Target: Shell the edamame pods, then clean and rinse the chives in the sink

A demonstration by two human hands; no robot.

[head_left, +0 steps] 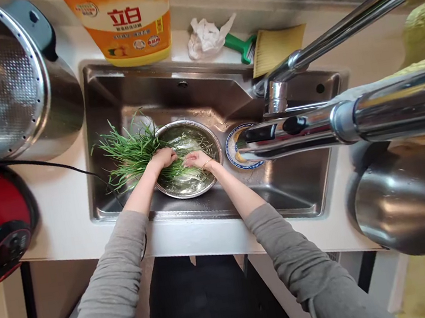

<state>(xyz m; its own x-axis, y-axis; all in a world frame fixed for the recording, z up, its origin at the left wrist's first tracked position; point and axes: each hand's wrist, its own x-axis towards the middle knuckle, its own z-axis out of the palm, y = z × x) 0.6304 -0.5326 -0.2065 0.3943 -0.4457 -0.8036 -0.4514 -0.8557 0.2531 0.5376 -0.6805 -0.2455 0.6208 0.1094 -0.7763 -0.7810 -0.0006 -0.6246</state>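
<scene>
single head view, forward and down, fairly close

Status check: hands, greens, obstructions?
Left hand closed on greens. Right hand over basin, grip unclear. Faucet hangs right of basin, over blue-rimmed dish; looks out of the way.

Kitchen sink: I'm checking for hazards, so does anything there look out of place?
A black cord crosses the left rim of the sink, odd so close to water. Behind the sink, a crumpled white wad lies by a green peeler, like litter.

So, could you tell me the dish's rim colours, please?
The dish has a blue and white rim, clearest in the head view.
</scene>
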